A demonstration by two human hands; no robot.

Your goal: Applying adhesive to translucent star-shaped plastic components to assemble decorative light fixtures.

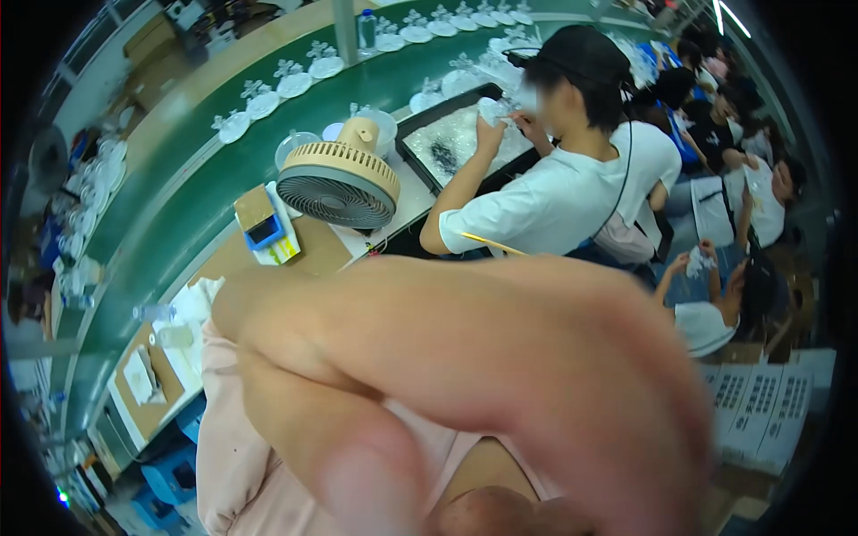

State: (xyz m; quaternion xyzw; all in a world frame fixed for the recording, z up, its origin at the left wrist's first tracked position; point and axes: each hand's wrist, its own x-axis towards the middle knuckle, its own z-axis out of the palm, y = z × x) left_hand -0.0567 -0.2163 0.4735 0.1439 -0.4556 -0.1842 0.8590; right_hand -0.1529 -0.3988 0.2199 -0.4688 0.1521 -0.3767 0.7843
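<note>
My left hand (474, 339) fills the middle of the view, very close and blurred. Its wrist comes in from the left. The thumb (371, 482) points down toward the lower edge, and the fingers curve round at the right, well apart from it. Nothing shows in the gap between thumb and fingers, though the fingertips are smeared. A thin yellow stick (487, 242) shows just beyond the hand; whether they touch I cannot tell. Pale pink clothing (241, 447) lies below the hand. My right hand is out of sight.
A beige fan (340, 179) stands beyond my hand, beside a blue-and-yellow box (265, 234). A co-worker in a white shirt (554, 205) handles a small pale piece over a black-rimmed tray (420, 147). Clear figurines on round bases (295, 82) line the curved green belt (188, 170). White cartons (760, 411) stand at right.
</note>
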